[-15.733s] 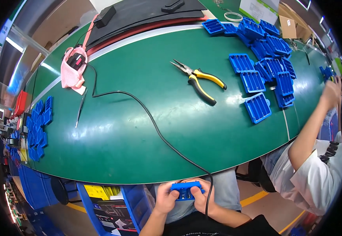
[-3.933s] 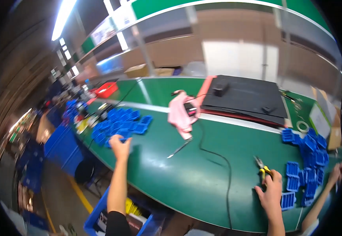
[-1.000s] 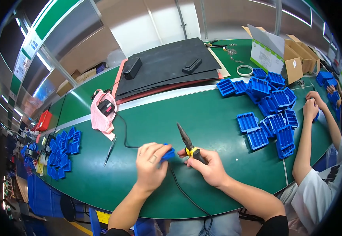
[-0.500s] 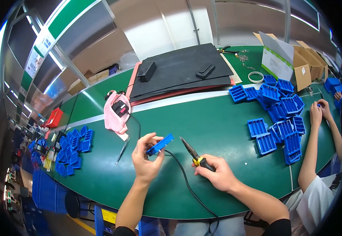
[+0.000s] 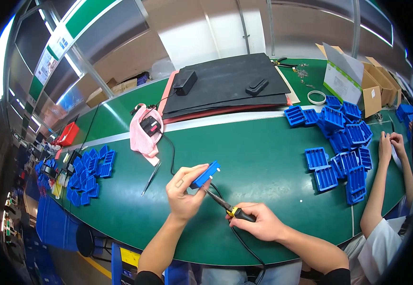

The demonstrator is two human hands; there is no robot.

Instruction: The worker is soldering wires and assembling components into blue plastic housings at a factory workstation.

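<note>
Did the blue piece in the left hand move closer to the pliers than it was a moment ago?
Yes. The blue piece in the left hand now meets the tip of the pliers, farther from the pink cloth.

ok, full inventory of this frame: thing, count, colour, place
blue part: one, blue, in left hand
pliers: one, black and yellow grip, in right hand, tip at the part
cable: one, black, from pink cloth across table
pink cloth: one, far left of centre
tweezers: one, dark, left of hands
blue trays: many, right pile
blue trays left: many, left pile
black mat: one, far side
tape roll: one, white, by boxes
cardboard boxes: several, far right
table: green
co-worker's hands: right edge
left hand
right hand
</note>
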